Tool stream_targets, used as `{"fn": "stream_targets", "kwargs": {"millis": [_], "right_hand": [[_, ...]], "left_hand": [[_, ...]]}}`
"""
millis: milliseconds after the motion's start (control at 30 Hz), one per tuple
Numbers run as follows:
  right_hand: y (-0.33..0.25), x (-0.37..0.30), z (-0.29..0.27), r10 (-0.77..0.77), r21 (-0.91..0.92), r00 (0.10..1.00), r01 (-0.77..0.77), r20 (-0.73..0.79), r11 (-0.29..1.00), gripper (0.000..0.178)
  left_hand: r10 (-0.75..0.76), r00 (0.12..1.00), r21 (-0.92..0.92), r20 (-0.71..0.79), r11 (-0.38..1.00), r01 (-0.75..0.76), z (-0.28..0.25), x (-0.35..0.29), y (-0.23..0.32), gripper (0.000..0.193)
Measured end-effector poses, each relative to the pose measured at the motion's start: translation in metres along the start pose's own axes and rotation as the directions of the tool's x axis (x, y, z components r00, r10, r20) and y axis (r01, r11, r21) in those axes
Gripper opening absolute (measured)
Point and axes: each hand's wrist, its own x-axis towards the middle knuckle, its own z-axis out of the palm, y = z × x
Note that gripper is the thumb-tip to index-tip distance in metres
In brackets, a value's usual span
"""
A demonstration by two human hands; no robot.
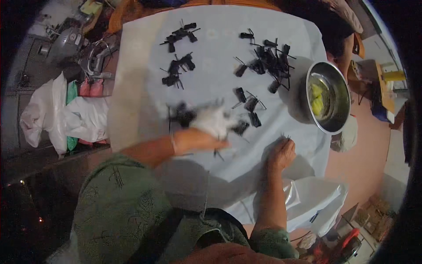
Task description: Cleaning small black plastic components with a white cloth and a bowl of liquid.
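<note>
My left hand, smeared by motion, reaches across the middle of the table. A white crumpled, cloth-like thing is blurred along with it and appears to be in its grip. Under and beside it lie small black plastic pieces with thin rods, among them a blurred dark cluster and a loose group. My right hand rests on the table to the right, fingers curled together. Tiny dark tips show at its fingertips; what they belong to is hidden.
More black pieces lie in heaps at the far left and far right of the white-covered table. A metal bowl with yellow-green pieces stands at the right edge. White plastic bags are on the left. Another person is at the far right.
</note>
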Motion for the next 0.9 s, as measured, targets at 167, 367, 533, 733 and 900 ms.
{"fn": "stream_targets", "kwargs": {"millis": [167, 367, 533, 733, 900], "right_hand": [[0.002, -0.003, 0.0, 0.056, -0.042, 0.998, -0.054, 0.04, 0.998, 0.011], [-0.005, -0.004, 0.001, 0.175, -0.173, 0.97, -0.145, 0.171, 0.974, 0.014], [-0.008, -0.003, 0.002, 0.155, -0.18, 0.962, -0.115, 0.226, 0.977, 0.017], [0.004, -0.007, 0.003, 0.186, -0.086, 0.962, -0.172, 0.2, 0.981, 0.016], [-0.001, -0.005, -0.001, 0.208, -0.114, 0.957, -0.188, 0.202, 0.976, 0.013]], "left_hand": [[0.09, 0.986, -0.092, 0.138, 0.993, -0.078, -0.04, -0.025, -0.002, 0.044], [-0.276, 0.868, 0.291, -0.413, 0.863, 0.413, -0.12, 0.072, -0.174, 0.056], [-0.109, 0.888, 0.308, -0.447, 0.913, 0.267, -0.082, 0.091, -0.278, 0.055], [-0.633, 0.774, -0.357, 0.005, 0.722, 0.593, -0.04, 0.006, -0.175, 0.058], [-0.276, 0.898, 0.149, -0.343, 0.928, 0.342, 0.019, -0.05, -0.035, 0.03]]}}
